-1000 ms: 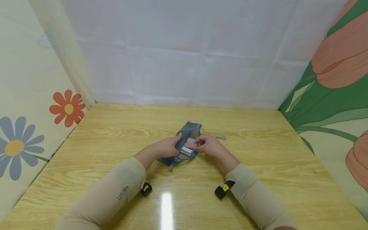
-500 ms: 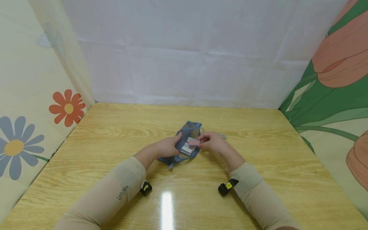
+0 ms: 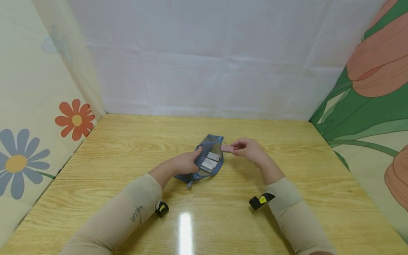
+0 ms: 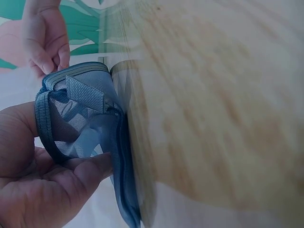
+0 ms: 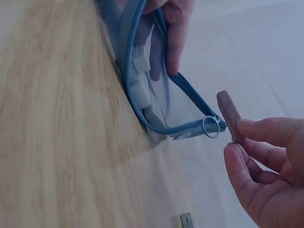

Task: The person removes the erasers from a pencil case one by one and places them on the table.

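Note:
A blue mesh zip pouch (image 3: pixel 208 146) lies on the table with its mouth spread. My left hand (image 3: pixel 186 163) grips its side, thumb over the rim; the left wrist view shows the mesh pouch (image 4: pixel 80 102) between thumb and fingers. Several white blocks, likely erasers (image 5: pixel 140 92), sit inside. Just right of the pouch's mouth, my right hand (image 3: pixel 250 148) pinches a flat pink bar with a slanted end, apparently an eraser (image 3: pixel 227 148). In the right wrist view, the pink eraser (image 5: pixel 229 116) is outside the pouch, near the zip's ring (image 5: pixel 211 127).
A small grey-white block (image 5: pixel 186 220) lies on the table right of the pouch; my right hand hides it in the head view. The wood-grain table (image 3: pixel 127 134) ends at a white cloth backdrop (image 3: pixel 204 71). Flower-printed panels (image 3: pixel 376 106) flank it.
My right hand has drawn the pink eraser out of the pouch, moving right and away from me. The white blocks inside now show more. My left hand stays on the pouch.

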Available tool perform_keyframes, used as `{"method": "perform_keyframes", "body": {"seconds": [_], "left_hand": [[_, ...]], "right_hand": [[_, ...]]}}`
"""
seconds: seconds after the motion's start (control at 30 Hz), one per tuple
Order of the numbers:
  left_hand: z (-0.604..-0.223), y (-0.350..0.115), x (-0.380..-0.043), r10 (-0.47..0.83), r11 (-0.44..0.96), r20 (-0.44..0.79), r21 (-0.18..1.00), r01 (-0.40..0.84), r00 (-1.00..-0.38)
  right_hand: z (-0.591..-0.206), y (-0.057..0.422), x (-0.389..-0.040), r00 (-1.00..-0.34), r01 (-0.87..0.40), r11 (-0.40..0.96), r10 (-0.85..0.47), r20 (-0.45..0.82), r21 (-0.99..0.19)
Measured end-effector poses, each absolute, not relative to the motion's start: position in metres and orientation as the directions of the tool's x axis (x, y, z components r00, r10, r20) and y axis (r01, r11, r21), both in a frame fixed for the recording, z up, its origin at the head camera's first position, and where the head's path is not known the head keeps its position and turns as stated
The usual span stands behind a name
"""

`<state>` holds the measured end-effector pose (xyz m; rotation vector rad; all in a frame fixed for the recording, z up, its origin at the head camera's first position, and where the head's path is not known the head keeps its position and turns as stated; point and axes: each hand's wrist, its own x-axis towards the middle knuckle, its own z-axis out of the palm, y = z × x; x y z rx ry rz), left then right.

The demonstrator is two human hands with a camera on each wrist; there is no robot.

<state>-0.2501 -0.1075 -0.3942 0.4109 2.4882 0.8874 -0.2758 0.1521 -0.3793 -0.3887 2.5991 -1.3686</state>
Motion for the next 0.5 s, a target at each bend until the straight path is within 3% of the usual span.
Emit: {"method": "perform_keyframes", "body": {"seconds": [0.5], "left_hand": [[-0.391,-0.107,-0.247,0.413,0.741,-0.322,0.663,0.108,-0.852]], "right_hand": [[-0.384,0.186,-0.284,-0.973,-0.085,0.571,-0.225,-0.056,-0.816]]}}
